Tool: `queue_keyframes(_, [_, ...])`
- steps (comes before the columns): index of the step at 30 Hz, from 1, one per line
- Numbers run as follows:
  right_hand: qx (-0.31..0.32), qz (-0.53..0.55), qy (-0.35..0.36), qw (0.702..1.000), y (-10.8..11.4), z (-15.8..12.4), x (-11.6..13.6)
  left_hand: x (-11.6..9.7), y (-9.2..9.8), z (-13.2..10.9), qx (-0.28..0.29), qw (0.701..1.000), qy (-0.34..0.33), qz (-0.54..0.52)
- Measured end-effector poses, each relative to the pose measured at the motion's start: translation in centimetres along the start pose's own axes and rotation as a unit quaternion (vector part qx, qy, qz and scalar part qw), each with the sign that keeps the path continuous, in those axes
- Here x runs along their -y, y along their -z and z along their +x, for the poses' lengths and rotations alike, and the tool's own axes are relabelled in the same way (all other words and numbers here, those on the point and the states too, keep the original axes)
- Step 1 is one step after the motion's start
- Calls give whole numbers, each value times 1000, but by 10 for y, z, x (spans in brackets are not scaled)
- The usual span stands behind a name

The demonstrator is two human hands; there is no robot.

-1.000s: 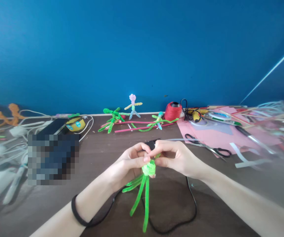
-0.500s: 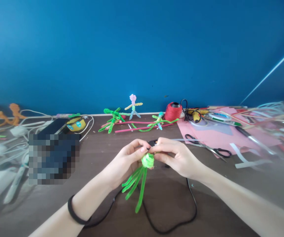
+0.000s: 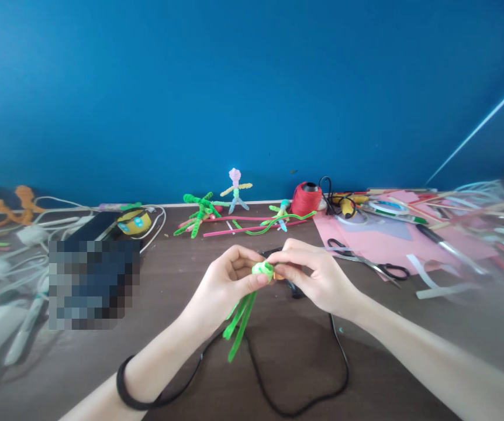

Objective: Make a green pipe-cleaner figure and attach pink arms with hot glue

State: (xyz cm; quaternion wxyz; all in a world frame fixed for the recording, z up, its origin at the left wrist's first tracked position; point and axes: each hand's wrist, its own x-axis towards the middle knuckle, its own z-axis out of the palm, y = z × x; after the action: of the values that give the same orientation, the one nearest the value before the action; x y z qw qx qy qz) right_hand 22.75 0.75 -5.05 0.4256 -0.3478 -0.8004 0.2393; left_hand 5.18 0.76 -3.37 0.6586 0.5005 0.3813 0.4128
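In the head view, the left hand (image 3: 223, 283) pinches the green pipe-cleaner piece (image 3: 261, 268) by its coiled top above the worktop (image 3: 182, 257), probably to steady it, strands (image 3: 244, 321) hanging; the right hand (image 3: 317, 269) is bent close beside it, its exact grip unclear

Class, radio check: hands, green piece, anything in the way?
Left hand pinching green piece, strands hanging. Right hand at its edge, contact unclear. Black cord on tabletop below, apparently not obstructing.
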Motion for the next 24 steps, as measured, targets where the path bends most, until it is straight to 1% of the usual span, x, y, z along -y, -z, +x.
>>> queue_keyframes(6, [-25, -15, 5, 1000, 0, -1, 2, -1, -1, -3, 25, 999, -13, 22])
queue_keyframes(16, [-32, -10, -10, 999, 0, 0, 3, -1, 1, -2, 34, 999, -11, -5])
queue_keyframes(24, [-36, -3, -25, 999, -1, 0, 5, -3, -2, -3, 9, 1000, -15, 5])
